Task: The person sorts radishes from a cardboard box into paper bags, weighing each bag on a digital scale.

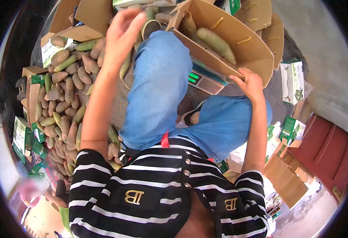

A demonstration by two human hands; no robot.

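Observation:
My left hand (124, 27) is raised over the far edge of the vegetable pile, slightly blurred. Its thumb stands apart from the fingers, and nothing shows in it. With my right hand (248, 82) I grip the near edge of an open cardboard box (243, 47). Inside the box lies a long pale-green radish (217, 43), with another radish (188, 24) by its left end. The box rests on a digital scale (205, 84) whose display glows green; the box hides most of its platform. Both knees are bent close to the box.
Left of my legs spreads a heap of green and brownish radishes (69, 95). More open cartons (257, 14) stand behind the box, another carton (92, 20) at upper left. Green-and-white packages (293, 81) lie at right. Another person's hand (57, 198) shows at lower left.

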